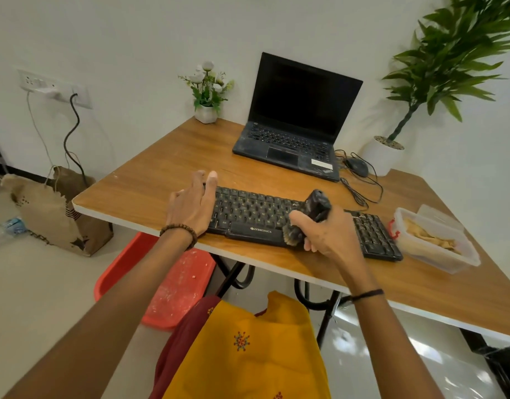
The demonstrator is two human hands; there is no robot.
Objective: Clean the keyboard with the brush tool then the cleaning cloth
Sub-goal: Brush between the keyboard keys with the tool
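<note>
wooden counter carries the black keyboard. left hand lies on its left end, fingers straight and relaxed. right hand has fingers curled round the brush tool, bristles on the keys just left of them. cleaning cloth sits in a plastic box to their right.

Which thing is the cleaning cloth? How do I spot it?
Look at the brown wooden table and follow the black keyboard to its right end. Just past it sits a clear plastic box with a red clasp. The crumpled tan cloth lies inside it, the only thing on the table kept in a box.
</note>
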